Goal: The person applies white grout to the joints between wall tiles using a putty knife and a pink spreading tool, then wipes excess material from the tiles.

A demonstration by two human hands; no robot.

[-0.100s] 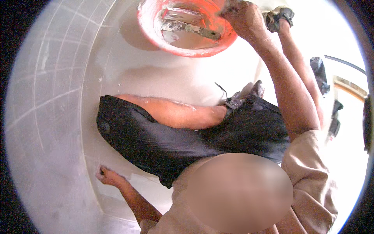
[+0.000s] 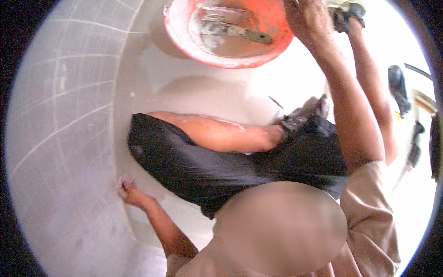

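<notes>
Right hand (image 2: 310, 21): at the orange basin's right rim, shifted outward from over its inside; cannot tell whether it grips anything.
Left hand (image 2: 128, 190): fingers curled, near the tiled wall (image 2: 64, 124), now higher toward the knee; grip also unclear.
Hands: well apart.
Orange basin (image 2: 275, 18): on the floor (image 2: 217, 87).
Putty knife (image 2: 239, 31): still lying in the basin.

The view's far edge cuts off the right hand (image 2: 310, 22) and the orange basin (image 2: 260, 60), while the left hand (image 2: 129, 191) is blurred at the fingers.
</notes>
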